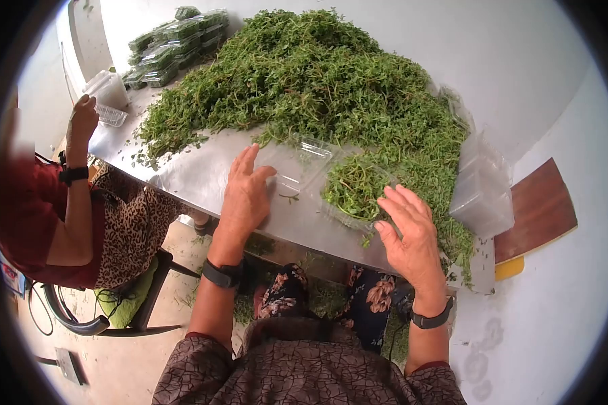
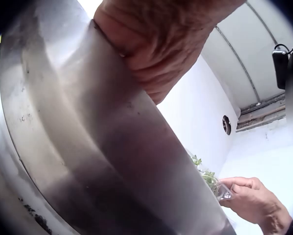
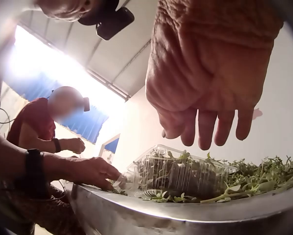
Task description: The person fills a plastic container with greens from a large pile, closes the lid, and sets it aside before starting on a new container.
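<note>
A clear plastic clamshell box stands near the table's front edge, its filled half holding loose green stems and leaves. Its transparent lid half lies folded out to the left. My left hand is at the lid's left edge, fingers loosely extended, thumb pointing toward the lid. On the other side, my right hand is beside the filled half with its fingers spread. In the right wrist view the right hand hangs palm-forward over the ribbed box, fingers mostly straight.
A large heap of leafy greens covers the back of the metal table. Stacked empty boxes stand at the right; filled boxes are piled at the back left. Another person sits at the left near more boxes.
</note>
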Motion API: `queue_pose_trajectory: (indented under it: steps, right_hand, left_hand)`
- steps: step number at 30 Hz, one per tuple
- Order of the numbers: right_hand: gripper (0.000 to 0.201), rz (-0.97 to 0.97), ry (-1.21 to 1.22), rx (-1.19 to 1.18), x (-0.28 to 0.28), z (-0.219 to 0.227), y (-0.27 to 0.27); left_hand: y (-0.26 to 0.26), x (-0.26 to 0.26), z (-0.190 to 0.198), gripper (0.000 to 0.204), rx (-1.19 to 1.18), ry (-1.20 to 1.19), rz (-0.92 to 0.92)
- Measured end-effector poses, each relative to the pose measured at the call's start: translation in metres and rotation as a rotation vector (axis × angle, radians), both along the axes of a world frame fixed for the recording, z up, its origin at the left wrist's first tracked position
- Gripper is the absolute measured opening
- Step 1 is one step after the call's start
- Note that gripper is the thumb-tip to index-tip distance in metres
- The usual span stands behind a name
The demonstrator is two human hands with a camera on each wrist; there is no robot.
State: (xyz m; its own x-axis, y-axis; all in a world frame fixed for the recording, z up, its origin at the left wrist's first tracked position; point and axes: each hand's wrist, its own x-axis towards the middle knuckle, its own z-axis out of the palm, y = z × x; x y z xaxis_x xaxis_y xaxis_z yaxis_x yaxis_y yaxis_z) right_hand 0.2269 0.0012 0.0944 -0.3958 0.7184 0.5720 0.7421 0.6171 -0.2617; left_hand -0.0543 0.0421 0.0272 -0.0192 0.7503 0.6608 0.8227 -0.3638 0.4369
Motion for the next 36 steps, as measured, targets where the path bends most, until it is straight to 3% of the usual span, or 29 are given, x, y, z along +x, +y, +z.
queue_pose_trajectory:
  steps: [4,6,9,15,25,30,36]
  right_hand:
    - [0.034,-0.015,0.014,-0.008,0.007,-0.006,-0.003]
    - [0.034,-0.036,0.033,-0.017,0.011,-0.010,-0.004]
    - [0.034,-0.050,0.050,-0.028,0.012,-0.012,-0.007]
    - [0.034,-0.030,0.081,-0.018,0.003,-0.013,-0.017]
    - [0.033,0.008,0.029,0.002,-0.004,-0.024,-0.024]
    - [0.037,0.020,-0.002,0.025,-0.003,-0.016,-0.028]
    - [0.046,0.018,0.138,0.059,-0.007,-0.016,-0.032]
  left_hand:
    - [-0.011,-0.006,0.017,0.025,0.060,0.146,0.012]
    - [-0.023,-0.005,0.032,0.022,0.168,0.049,-0.071]
    - [-0.043,-0.003,0.052,0.023,0.173,0.186,-0.136]
    - [-0.064,0.016,0.075,0.025,0.260,0.171,-0.298]
    - [-0.080,0.042,0.082,0.025,0.331,0.272,-0.404]
    - [-0.078,0.063,0.089,0.027,0.336,0.260,-0.528]
    - [-0.055,0.087,0.088,0.040,0.247,0.178,-0.733]
